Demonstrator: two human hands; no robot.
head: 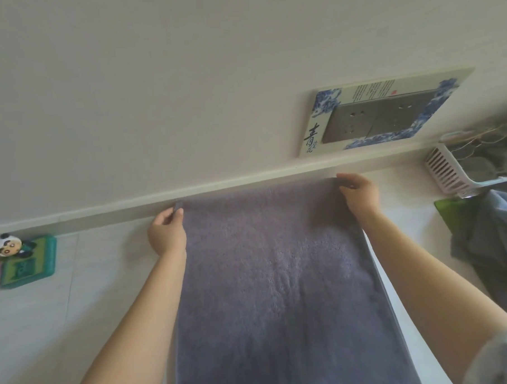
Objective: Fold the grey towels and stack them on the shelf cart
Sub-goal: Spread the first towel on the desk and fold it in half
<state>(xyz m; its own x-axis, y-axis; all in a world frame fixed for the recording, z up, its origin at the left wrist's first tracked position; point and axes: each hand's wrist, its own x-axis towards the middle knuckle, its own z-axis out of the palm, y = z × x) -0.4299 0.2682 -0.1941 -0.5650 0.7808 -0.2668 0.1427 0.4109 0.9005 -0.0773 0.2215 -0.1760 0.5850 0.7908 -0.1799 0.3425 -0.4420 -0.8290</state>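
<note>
I see soft, even daylight, dim and faintly hazy — no glare, only weak shadows, mild blur throughout, and wide-angle bending toward the edges

One grey towel is lying mid-frame, two hands are showing, left and right; one panda figure is sitting at left.

A panda figure sits by a green box on the white counter. A blue-framed socket panel hangs on the wall; a white rack stands at the right.
</note>
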